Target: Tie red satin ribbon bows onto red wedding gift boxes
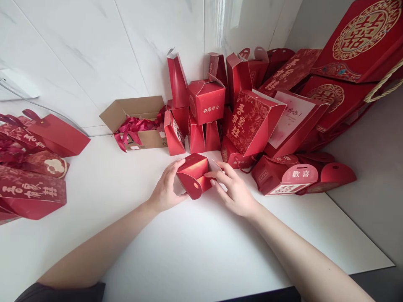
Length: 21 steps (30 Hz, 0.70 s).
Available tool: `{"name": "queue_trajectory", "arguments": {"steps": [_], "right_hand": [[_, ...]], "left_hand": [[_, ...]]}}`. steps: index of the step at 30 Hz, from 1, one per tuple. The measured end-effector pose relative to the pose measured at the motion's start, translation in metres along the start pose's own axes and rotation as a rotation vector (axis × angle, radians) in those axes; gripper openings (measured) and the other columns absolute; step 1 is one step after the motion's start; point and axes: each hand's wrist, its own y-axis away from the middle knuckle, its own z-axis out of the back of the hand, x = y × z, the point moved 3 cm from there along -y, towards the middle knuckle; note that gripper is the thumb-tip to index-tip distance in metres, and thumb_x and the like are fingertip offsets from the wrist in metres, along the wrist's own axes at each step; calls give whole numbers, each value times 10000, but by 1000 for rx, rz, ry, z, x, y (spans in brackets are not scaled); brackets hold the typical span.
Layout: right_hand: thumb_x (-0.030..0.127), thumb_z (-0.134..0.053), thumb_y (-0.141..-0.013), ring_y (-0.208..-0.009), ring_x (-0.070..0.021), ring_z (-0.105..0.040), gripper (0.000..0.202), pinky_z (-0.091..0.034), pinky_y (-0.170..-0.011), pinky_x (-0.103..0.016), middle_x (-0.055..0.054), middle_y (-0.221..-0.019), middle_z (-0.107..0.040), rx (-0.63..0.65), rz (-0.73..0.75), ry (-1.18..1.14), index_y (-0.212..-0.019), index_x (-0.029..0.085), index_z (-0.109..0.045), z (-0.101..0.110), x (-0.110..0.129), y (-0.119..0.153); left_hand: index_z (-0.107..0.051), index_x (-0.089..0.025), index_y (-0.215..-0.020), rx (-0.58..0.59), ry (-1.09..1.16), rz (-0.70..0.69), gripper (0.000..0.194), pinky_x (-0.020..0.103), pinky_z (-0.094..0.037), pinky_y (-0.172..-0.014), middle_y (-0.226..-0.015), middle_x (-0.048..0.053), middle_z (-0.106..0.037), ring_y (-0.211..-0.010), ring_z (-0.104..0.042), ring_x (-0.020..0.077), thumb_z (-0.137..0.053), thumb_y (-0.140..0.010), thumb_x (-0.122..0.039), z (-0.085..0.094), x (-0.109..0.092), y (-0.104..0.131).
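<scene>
A small red gift box (195, 166) with rounded flaps is between my two hands above the white table. One flap, with a round hole, folds out toward me. My left hand (166, 186) grips the box's left side, fingers along the far edge and thumb near the front flap. At the right side, my right hand (233, 188) has its fingers bent at a flap, the fingertips reaching to the box's inner edge. Just behind stand several red boxes, among them a closed box with gold lettering (208, 100).
An open brown cardboard box (147, 139) holds crimson ribbons (135, 126). Red gift boxes and bags crowd the right, including a large bag with a gold emblem (355, 37) and a pink-flapped box (283, 180). More red packages (34, 191) lie left. A tiled wall (78, 54) stands behind.
</scene>
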Motion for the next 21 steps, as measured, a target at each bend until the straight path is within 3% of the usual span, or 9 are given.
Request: {"name": "queue_trajectory", "arguments": {"steps": [4,8,14,17,21], "right_hand": [[299,-496,-967,-1160,-236,-578,123,-530,-913,-374,-101,-1264,-527,-44,-17,-48,-946,229,-596,2,1,0],[269,-535,-944,-1239,-267,-511,153,-460,-1013,-463,-116,-1355,-486,-130,76,64,-1076,243,-609,5,6,-2],[270,-579,-917,-1297,-335,-471,81,-302,-1081,-629,-81,-1454,-475,-165,207,388,-850,244,-615,3,18,1],[239,-568,-919,-1277,-320,-509,114,-272,-1112,-630,-64,-1445,-507,-129,264,387,-807,238,-591,0,27,4],[222,-520,-937,-1122,-248,-618,118,-302,-1156,-586,-56,-1183,-671,-51,361,298,-869,255,-611,-1,34,6]], "left_hand": [[-119,-290,-1529,-3,40,75,1106,561,-437,-1090,-1476,185,-406,-1378,-417,351,-827,-681,-261,2,-1,-2],[-197,-312,-1506,29,-57,-86,982,588,-438,-1083,-1423,160,-446,-1374,-420,354,-778,-723,-195,1,-10,-1],[-268,-362,-1466,30,-176,-139,863,585,-478,-1047,-1361,112,-522,-1333,-478,344,-734,-762,-186,-3,-22,2],[-238,-323,-1493,-18,-108,-58,956,565,-459,-1076,-1388,136,-494,-1347,-456,346,-791,-718,-241,-3,-19,1],[-208,-264,-1501,-80,109,240,1053,545,-464,-1064,-1452,180,-421,-1342,-457,352,-840,-659,-284,-3,-5,2]]}}
